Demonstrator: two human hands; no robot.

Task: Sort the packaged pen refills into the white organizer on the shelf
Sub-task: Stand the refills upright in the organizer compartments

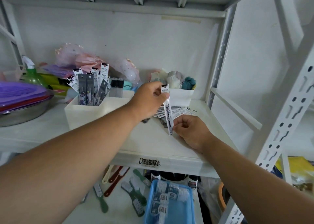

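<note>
Head view: partway. Several packs upright in white plastic organizer (95,111); right of it, slim white refill pack (167,108) pinched by left hand (147,101) and right hand (190,130), loose refill pile (178,111) waiting.

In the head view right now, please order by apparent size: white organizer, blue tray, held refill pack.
1. white organizer
2. blue tray, cut off by the frame and nearer the camera, so ranks 1 and 2 are unsure
3. held refill pack, clearly smallest
</note>
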